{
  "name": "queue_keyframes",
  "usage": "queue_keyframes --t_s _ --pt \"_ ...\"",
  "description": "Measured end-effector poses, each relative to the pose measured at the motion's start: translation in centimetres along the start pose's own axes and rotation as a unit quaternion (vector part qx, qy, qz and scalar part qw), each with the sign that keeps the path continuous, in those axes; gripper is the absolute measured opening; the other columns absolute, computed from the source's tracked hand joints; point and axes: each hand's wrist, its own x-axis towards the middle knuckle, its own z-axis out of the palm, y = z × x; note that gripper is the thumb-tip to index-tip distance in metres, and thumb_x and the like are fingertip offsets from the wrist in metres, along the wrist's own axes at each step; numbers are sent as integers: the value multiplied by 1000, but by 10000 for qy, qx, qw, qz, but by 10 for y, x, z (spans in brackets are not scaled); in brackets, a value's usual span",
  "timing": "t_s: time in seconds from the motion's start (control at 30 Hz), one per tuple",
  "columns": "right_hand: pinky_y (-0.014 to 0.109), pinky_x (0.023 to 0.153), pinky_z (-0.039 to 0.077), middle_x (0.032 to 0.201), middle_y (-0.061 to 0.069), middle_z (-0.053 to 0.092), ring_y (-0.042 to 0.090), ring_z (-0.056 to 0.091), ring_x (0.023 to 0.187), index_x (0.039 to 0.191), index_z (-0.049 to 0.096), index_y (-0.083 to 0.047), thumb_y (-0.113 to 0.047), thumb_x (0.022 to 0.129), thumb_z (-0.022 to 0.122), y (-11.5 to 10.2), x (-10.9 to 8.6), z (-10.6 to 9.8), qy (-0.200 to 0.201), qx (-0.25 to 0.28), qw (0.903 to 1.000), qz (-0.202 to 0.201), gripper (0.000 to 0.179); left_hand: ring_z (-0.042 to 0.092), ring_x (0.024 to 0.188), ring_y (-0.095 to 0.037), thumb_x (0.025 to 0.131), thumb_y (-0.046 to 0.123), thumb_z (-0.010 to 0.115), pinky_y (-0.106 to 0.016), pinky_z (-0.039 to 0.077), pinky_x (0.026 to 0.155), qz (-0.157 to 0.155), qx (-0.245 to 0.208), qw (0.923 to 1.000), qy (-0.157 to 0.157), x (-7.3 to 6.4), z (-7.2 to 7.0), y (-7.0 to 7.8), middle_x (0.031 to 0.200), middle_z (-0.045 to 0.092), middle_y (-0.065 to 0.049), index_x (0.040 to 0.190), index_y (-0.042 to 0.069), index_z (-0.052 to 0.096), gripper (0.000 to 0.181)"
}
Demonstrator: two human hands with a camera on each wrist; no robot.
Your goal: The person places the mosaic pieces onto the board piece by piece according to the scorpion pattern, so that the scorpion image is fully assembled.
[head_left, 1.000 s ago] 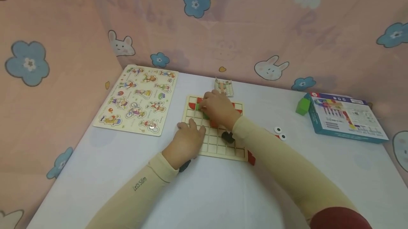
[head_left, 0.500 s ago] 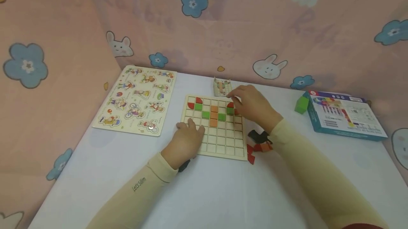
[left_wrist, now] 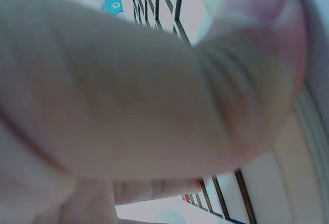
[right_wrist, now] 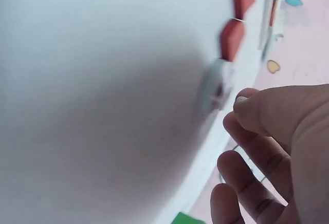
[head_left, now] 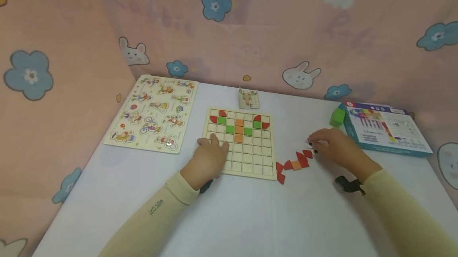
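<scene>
My left hand [head_left: 209, 159] rests on the left edge of a wooden grid board [head_left: 247, 166], its fingers spread. Red, green and orange pieces fill some squares in the board's upper rows. To the right, my right hand [head_left: 334, 149] hovers beside two white discs with black eye dots, its thumb close to the eye disc [head_left: 309, 145]. The right wrist view has a blurred eye disc [right_wrist: 221, 88] just off the fingertips, apart from them. Loose red pieces [head_left: 300, 156] and an orange square [head_left: 296, 165] lie between the board and that hand.
A picture puzzle board [head_left: 166, 109] lies at the left. Behind the grid board stands a small folded pattern card [head_left: 249, 99]. A green block [head_left: 337, 118] sits against a flat box [head_left: 393, 130] at the right. Patterned cloth walls [head_left: 250, 30] border the table.
My right hand has moved from the board's upper part to the right, down to the eye discs, uncovering the coloured pieces. The left hand stays on the board's edge.
</scene>
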Motion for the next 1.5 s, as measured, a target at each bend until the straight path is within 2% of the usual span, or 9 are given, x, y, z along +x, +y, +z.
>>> queue_keyframes --t_s 0.2,0.4,0.6,0.77,0.87,1.0,1.1,1.27,1.5 --pt "63 106 46 137 19 68 46 52 133 135 72 -2 -9 99 73 12 -6 7 84 -1011 9939 -428 36 56 121 -64 88 14 85 -50 64 70 21 -58 9999 92 0 1 -2 149 46 -40 153 1 52 73" --pt "62 106 47 133 18 70 43 54 130 133 72 0 -5 95 78 13 -8 4 268 -1543 9852 -697 38 57 120 -64 91 14 82 -51 63 72 36 46 9999 123 0 1 -3 149 46 -40 153 1 52 70" --pt "60 104 49 124 18 73 42 60 124 125 76 1 -6 92 82 13 1 3 288 -1571 9843 -757 34 57 120 -64 92 13 79 -52 63 75 26 108 9999 78 0 1 -4 150 46 -40 154 1 51 69" --pt "62 101 51 122 18 73 43 60 122 124 77 -1 -16 94 82 2 12 1 161 -1186 9923 -323 34 57 119 -65 93 12 78 -53 63 76 64 136 9998 108 2 2 -5 149 46 -41 153 1 52 66" --pt "61 101 51 123 19 73 44 59 122 126 76 -1 -20 96 81 -17 28 0 119 -848 9963 -32 35 58 119 -65 95 12 75 -54 62 76 86 172 9997 154 3 3 -5 149 47 -41 153 0 52 63" --pt "57 104 51 122 18 73 40 59 121 125 77 -2 -20 98 79 -63 61 7 293 -648 9975 18 33 57 120 -65 95 11 75 -53 63 75 59 146 9998 138 3 3 -6 149 46 -41 153 0 52 63" --pt "51 106 51 117 13 76 34 61 117 122 80 -4 -20 98 79 -106 88 15 512 -727 9956 -310 28 56 121 -64 94 12 76 -54 62 80 44 147 9999 70 2 2 -6 150 46 -40 154 1 51 66" --pt "44 106 51 113 8 79 28 67 113 115 82 -5 -21 101 75 -162 124 26 619 -1033 9843 -1289 23 57 123 -61 92 15 80 -55 61 86 62 215 9997 -51 1 1 -5 152 46 -38 157 3 49 73" --pt "46 118 40 110 7 79 25 71 110 112 83 -6 -18 102 73 -191 147 36 441 -1315 9757 -1696 19 60 121 -58 93 15 77 -61 54 98 180 511 9985 33 1 3 -3 150 50 -36 156 4 51 69"
